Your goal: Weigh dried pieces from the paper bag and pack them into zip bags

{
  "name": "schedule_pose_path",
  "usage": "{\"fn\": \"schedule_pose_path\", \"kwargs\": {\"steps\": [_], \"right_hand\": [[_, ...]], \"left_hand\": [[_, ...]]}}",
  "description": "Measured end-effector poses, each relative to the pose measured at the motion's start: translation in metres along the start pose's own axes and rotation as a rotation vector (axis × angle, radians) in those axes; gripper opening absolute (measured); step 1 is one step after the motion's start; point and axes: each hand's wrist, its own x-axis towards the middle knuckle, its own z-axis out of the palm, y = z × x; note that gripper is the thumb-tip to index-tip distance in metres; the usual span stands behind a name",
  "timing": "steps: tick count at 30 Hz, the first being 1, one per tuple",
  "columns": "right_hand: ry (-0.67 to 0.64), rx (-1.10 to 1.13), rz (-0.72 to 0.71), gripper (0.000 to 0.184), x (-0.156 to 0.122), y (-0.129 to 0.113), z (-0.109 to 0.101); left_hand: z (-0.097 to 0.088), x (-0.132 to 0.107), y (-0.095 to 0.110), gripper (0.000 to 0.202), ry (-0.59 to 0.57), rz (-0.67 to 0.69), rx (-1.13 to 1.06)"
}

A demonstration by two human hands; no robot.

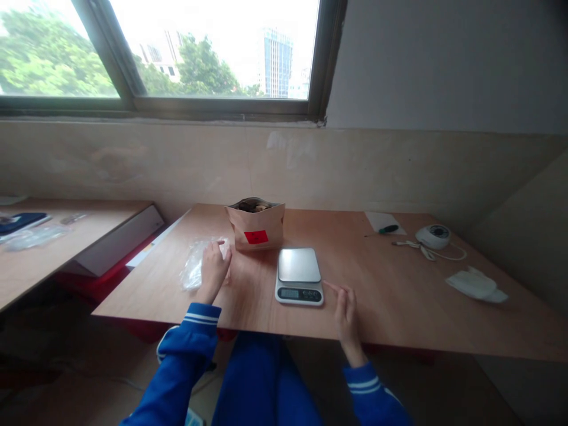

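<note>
Right fingers (350, 299) beside the scale (299, 266)

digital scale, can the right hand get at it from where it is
Very likely yes: the right hand is beside the digital scale, a finger stretched toward its right edge, and nothing visible stands between them; whether they touch is unclear.

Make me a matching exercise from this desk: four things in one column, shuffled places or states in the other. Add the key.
1. Digital scale
2. Paper bag
3. Screwdriver
4. Clear plastic

A. Green-handled, lying partly on a white sheet
B. Right at the left hand
C. Silver plate on top
D. Standing with its mouth open, red label in front

Pairs: 1-C, 2-D, 3-A, 4-B
</note>
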Motion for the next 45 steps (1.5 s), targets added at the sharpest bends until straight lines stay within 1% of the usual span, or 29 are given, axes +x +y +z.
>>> {"fn": "schedule_pose_path", "kwargs": {"steps": [2, 4, 6, 8, 10, 12, 14, 15, 17, 19, 22, 24, 26, 28, 32, 35, 38, 41, 43, 45], "right_hand": [[-0.034, 0.024, -0.028, 0.053, 0.008, -0.014, -0.001], [-0.126, 0.029, -0.125, 0.045, 0.023, -0.040, -0.001], [-0.210, 0.028, -0.280, 0.034, 0.047, -0.076, 0.003], [-0.322, 0.024, -0.433, 0.029, 0.076, -0.118, 0.013], [-0.405, 0.026, -0.547, 0.027, 0.105, -0.158, 0.029], [-0.480, 0.021, -0.661, 0.025, 0.131, -0.191, 0.050], [-0.548, -0.016, -0.739, 0.025, 0.152, -0.214, 0.074], [-0.577, -0.048, -0.769, 0.025, 0.161, -0.222, 0.086], [-0.609, -0.136, -0.805, 0.025, 0.174, -0.231, 0.107], [-0.651, -0.238, -0.811, 0.026, 0.182, -0.234, 0.123], [-0.738, -0.349, -0.784, 0.028, 0.187, -0.234, 0.134], [-0.726, -0.396, -0.743, 0.029, 0.188, -0.233, 0.136], [-0.667, -0.433, -0.713, 0.028, 0.189, -0.232, 0.135], [-0.647, -0.479, -0.725, 0.027, 0.191, -0.233, 0.135], [-0.738, -0.636, -0.764, 0.022, 0.194, -0.240, 0.137], [-0.762, -0.750, -0.782, 0.016, 0.195, -0.249, 0.138], [-0.810, -0.769, -0.775, 0.021, 0.196, -0.255, 0.137], [-0.883, -0.739, -0.739, 0.021, 0.198, -0.257, 0.137], [-0.880, -0.739, -0.752, 0.019, 0.200, -0.255, 0.139], [-0.823, -0.729, -0.792, 0.017, 0.200, -0.251, 0.142]], "left_hand": [[-0.008, -0.009, -0.008, 0.029, -0.004, -0.034, -0.050], [-0.010, -0.016, -0.015, 0.026, -0.009, -0.054, -0.092], [-0.007, -0.021, -0.018, 0.026, -0.012, -0.046, -0.127], [0.000, -0.020, -0.017, 0.028, -0.009, -0.006, -0.156], [0.009, -0.015, -0.014, 0.032, 0.003, 0.045, -0.186], [0.019, -0.008, -0.012, 0.040, 0.011, 0.063, -0.228], [0.030, -0.002, -0.012, 0.053, -0.012, 0.032, -0.266], [0.035, 0.000, -0.013, 0.059, -0.044, 0.014, -0.269], [0.044, 0.000, -0.017, 0.063, -0.134, -0.002, -0.243], [0.049, -0.002, -0.020, 0.058, -0.222, 0.028, -0.196], [0.049, -0.006, -0.021, 0.049, -0.272, 0.033, -0.144], [0.047, -0.006, -0.020, 0.048, -0.281, 0.032, -0.139], [0.044, -0.006, -0.019, 0.048, -0.294, 0.048, -0.145], [0.042, -0.006, -0.018, 0.047, -0.300, 0.059, -0.142], [0.041, -0.007, -0.017, 0.044, -0.296, 0.059, -0.121], [0.041, -0.007, -0.017, 0.044, -0.290, 0.053, -0.128], [0.039, -0.007, -0.016, 0.044, -0.291, 0.057, -0.117], [0.039, -0.007, -0.015, 0.044, -0.296, 0.062, -0.095], [0.039, -0.007, -0.016, 0.044, -0.295, 0.065, -0.090], [0.040, -0.007, -0.016, 0.044, -0.294, 0.066, -0.092]]}}
